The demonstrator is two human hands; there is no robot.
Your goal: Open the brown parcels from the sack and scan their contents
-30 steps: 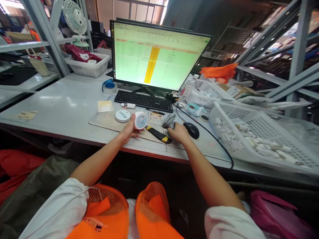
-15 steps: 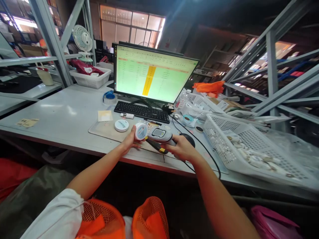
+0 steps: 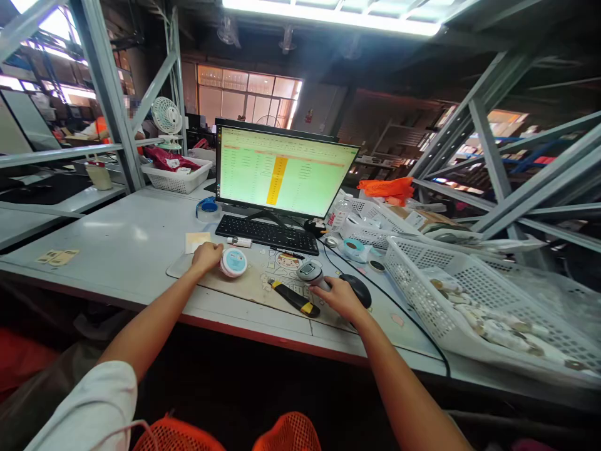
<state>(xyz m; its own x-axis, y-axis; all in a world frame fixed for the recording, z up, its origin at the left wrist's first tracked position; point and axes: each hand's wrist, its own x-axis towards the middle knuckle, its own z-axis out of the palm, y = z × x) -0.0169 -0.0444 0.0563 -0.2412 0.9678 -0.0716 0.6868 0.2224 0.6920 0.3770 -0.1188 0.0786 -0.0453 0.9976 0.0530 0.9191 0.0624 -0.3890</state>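
White and pale blue, the round tub (image 3: 233, 262) sits left of the frame's centre, above the mat (image 3: 253, 269) on the desk (image 3: 131, 250), with its labelled face turned up towards you. Your left grip (image 3: 205, 257) is at the tub's left edge, fingers curled; you cannot tell from this side whether they pinch it or only touch it. Your right grip, (image 3: 342, 297) right of centre, is closed around the handle of the grey scanner (image 3: 310, 272), just left of the mouse (image 3: 355, 290).

As far as the work shows, you have the scanner in hand and the tub at your other hand, but the two are well apart, with the knife (image 3: 293, 298) lying lower down between them. So scanner and tub do not look to be meeting at this moment. Whether the tub has been read cannot be judged; putting the scanner down is not yet done.

Under the labelled face a pinkish rim shows, perhaps the tub's own side, perhaps a second tub beneath; the view is too poor to settle it. Your knuckles hide the fingertips, and the scanner's underside is out of sight, so its contact with the mat is uncertain. Rows on the monitor (image 3: 286, 172) at centre are too small to read, the label's print likewise. Your sleeve is cut off at lower left.
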